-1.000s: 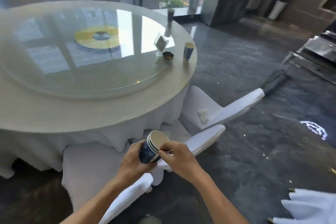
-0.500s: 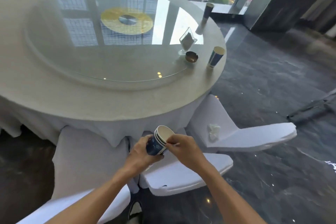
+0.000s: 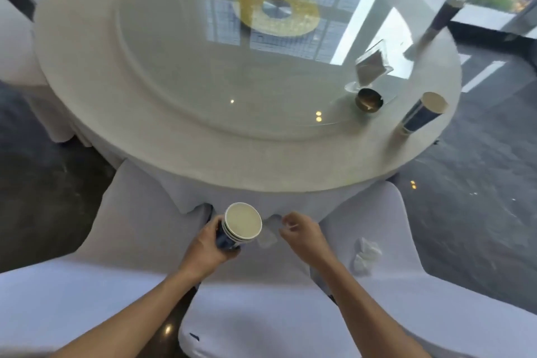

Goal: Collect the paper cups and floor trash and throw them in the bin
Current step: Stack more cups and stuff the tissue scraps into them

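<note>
No writing or brand is being shown legibly anywhere; the pattern on the blue cups is being blurred beyond reading. A stack of paper cups (image 3: 238,227) is being gripped around its side by the left hand (image 3: 207,247), fingers wrapped closed, mouth tilted toward the camera. The right hand (image 3: 302,234) is being held just beside the stack, apart from it, fingers loosely curled and empty. Another paper cup (image 3: 422,113) is being left standing on the round table (image 3: 203,154) near its right edge, beside a small dark bowl (image 3: 368,99) and a clear card holder (image 3: 372,65). Crumpled tissue (image 3: 366,253) is lying on a white-covered chair (image 3: 386,227). A tall dark object (image 3: 444,14) at the far rim is being smeared by motion.
</note>
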Motion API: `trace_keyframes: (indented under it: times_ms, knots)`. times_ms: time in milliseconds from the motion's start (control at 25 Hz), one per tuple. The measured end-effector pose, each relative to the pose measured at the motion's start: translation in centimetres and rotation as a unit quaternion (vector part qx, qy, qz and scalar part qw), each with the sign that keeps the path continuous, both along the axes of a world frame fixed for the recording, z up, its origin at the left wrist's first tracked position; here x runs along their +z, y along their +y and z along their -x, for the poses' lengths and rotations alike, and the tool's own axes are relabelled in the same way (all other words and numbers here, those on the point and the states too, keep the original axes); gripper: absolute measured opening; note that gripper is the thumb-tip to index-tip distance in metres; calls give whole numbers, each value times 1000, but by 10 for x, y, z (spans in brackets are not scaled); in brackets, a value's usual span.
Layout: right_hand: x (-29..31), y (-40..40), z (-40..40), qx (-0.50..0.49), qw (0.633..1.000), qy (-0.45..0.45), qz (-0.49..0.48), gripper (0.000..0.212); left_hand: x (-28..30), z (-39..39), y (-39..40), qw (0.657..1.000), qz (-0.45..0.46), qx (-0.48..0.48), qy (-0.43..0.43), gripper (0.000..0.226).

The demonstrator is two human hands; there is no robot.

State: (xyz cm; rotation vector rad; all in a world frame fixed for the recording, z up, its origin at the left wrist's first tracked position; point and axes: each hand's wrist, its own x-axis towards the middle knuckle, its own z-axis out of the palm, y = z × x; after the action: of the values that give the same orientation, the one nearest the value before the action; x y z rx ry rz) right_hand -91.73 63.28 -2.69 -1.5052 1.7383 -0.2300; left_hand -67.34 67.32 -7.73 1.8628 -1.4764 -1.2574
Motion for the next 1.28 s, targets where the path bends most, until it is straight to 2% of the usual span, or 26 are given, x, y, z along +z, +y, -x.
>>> trace_keyframes:
  times_ms: [120, 480, 720, 840, 920, 1000, 1160, 1280]
  knots:
    - [-55, -18, 13, 55, 996, 24, -63, 36, -31, 10, -2, 998, -9, 55, 7, 66]
    - [-225, -55, 0, 147, 979, 87, -108, 66, -144, 17, -25, 999, -21, 17, 22, 73]
    - [-323, -58, -17, 191, 960, 142, -150, 72, -200, 5, -30, 998, -48, 18, 29, 76]
    - [-354, -49, -19, 203, 950, 184, -149, 63, -218, 3, -31, 997, -64, 19, 45, 75]
    - [-362, -43, -14, 228, 943, 191, -147, 45, -223, 4, -32, 996, -66, 21, 49, 79]
    - [-358, -37, -11, 203, 951, 174, -157, 35, -221, 6, -32, 996, -68, 23, 51, 79]
    - [-288, -44, -14, -18, 990, 62, -127, 26, -191, 7, -27, 996, -78, 20, 47, 78]
    - [-196, -53, -16, -160, 985, -42, -39, 9, -151, 9, -26, 997, -76, 18, 25, 74]
